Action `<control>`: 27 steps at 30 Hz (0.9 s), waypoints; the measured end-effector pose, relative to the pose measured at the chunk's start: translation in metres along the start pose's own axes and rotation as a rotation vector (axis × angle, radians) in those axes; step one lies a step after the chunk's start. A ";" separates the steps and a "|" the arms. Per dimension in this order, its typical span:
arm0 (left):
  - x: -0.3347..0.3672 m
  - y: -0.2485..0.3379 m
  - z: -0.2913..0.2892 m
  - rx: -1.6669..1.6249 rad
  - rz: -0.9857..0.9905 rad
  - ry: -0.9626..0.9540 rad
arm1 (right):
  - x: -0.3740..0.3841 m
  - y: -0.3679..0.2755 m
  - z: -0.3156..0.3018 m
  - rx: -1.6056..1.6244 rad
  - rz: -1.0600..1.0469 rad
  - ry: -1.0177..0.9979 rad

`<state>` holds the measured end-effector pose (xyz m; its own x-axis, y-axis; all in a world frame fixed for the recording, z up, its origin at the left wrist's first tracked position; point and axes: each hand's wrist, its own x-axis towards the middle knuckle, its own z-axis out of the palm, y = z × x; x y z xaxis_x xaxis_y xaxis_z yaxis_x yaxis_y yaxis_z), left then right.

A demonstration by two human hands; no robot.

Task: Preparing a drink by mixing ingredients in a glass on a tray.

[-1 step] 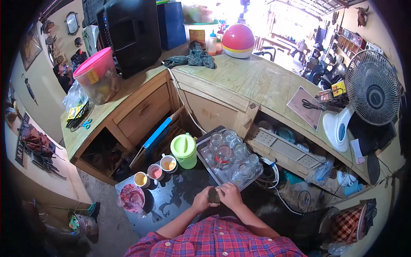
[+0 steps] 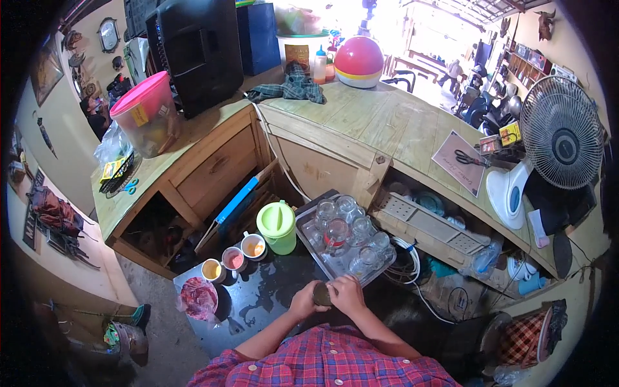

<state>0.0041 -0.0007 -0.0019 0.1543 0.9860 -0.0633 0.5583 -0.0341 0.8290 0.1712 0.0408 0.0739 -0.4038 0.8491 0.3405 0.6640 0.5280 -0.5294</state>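
Near the front edge of the dark table (image 2: 255, 326), my left hand (image 2: 304, 302) and my right hand (image 2: 347, 297) are closed around a small round thing (image 2: 322, 295). It is dark greenish-brown with a flat round face; its exact kind is unclear, and my fingers cover its sides. Just beyond my right hand lies a metal tray (image 2: 307, 242) of clear glass mugs (image 2: 336, 233). A light-green lidded pitcher (image 2: 278, 231) stands left of the tray. Farther left, three white cups with yellow (image 2: 213, 271), pink (image 2: 234, 259) and orange (image 2: 254, 247) contents sit in a row.
At the table's left corner is a bowl (image 2: 198, 298) of red stuff in plastic. An L-shaped wooden counter (image 2: 361, 122) bounds the far side, bearing a pink-lidded tub (image 2: 147, 116), a black speaker (image 2: 196, 58) and a fan (image 2: 562, 138). White cables (image 2: 416, 290) hang right of the tray.
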 end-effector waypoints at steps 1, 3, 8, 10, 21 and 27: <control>0.000 0.003 -0.001 -0.001 0.001 -0.002 | -0.001 0.002 0.000 -0.001 0.002 0.000; 0.000 0.008 -0.003 -0.009 -0.025 -0.014 | -0.003 0.009 0.001 0.086 0.091 -0.217; 0.000 0.011 -0.005 0.004 0.015 0.010 | 0.000 0.002 -0.003 0.057 0.067 -0.113; 0.000 0.010 -0.005 0.001 0.008 0.002 | 0.001 0.002 -0.003 -0.009 0.107 -0.217; -0.001 0.008 -0.004 -0.008 0.031 0.022 | 0.004 -0.004 -0.006 -0.007 -0.038 -0.097; -0.001 0.012 -0.007 -0.005 -0.031 -0.014 | 0.009 -0.004 -0.008 0.013 -0.093 -0.140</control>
<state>0.0054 -0.0008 0.0119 0.1481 0.9843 -0.0965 0.5592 -0.0028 0.8291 0.1699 0.0463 0.0856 -0.5477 0.7892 0.2776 0.6115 0.6041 -0.5109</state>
